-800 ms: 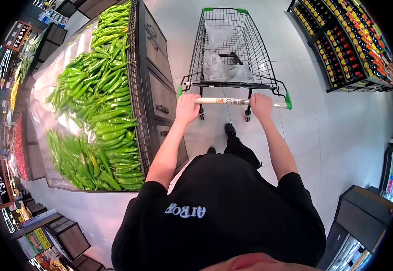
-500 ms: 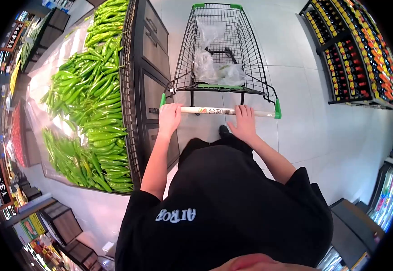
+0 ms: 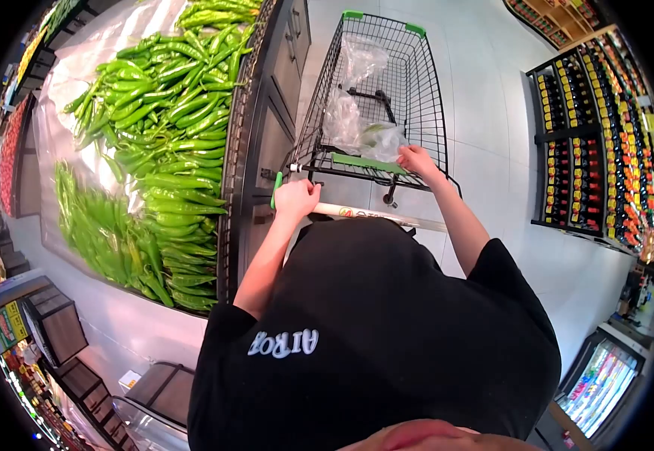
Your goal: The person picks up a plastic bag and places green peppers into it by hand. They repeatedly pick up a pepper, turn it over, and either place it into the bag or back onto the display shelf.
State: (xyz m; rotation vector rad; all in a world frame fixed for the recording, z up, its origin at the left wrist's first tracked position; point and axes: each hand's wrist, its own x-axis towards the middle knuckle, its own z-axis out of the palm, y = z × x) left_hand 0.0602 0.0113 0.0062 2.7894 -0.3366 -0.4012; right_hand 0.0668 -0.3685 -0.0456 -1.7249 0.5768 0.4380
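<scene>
My left hand (image 3: 297, 200) is wrapped round the left end of the white handle (image 3: 353, 213) of a shopping cart (image 3: 441, 113). My right hand (image 3: 418, 161) is off the handle and over the cart's rear rim. Its curled fingers are at the edge of a clear plastic bag (image 3: 384, 138), apparently pinching it. Something greenish shows inside this bag. Further forward in the black wire basket lie another clear bag (image 3: 342, 119) and crumpled clear plastic (image 3: 363, 60). A green strip (image 3: 370, 164) runs along the basket's rear.
Left of the cart, a display stand (image 3: 267, 113) with drawers carries heaped green peppers (image 3: 180, 150). On the right is a shelf (image 3: 540, 150) of dark bottles with yellow and red labels. Tiled floor (image 3: 484, 180) lies between. A lit display case (image 3: 601, 383) stands at lower right.
My right hand has left the handle and moved forward to the bag in the basket, its fingers now curled. My left hand stays on the handle. The cart has turned slightly and sits closer to me.
</scene>
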